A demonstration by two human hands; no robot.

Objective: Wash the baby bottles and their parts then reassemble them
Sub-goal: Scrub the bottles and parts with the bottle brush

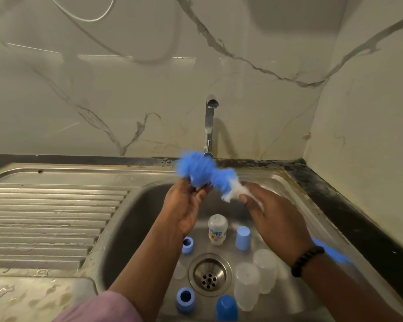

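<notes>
Scrubbing stage: your left hand (184, 203) fingers pinch a blue part (199, 180), right hand (272, 219) fingers grip the brush (221, 182); bottles (254, 282) in sink (135, 219) unassembled.

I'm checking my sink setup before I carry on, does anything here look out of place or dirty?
The bottle parts in the sink look fine. What stands out is the dark, mould-like staining along the countertop edge behind the basin, near the tap, and brownish patches on the draining board at the near left.
</notes>
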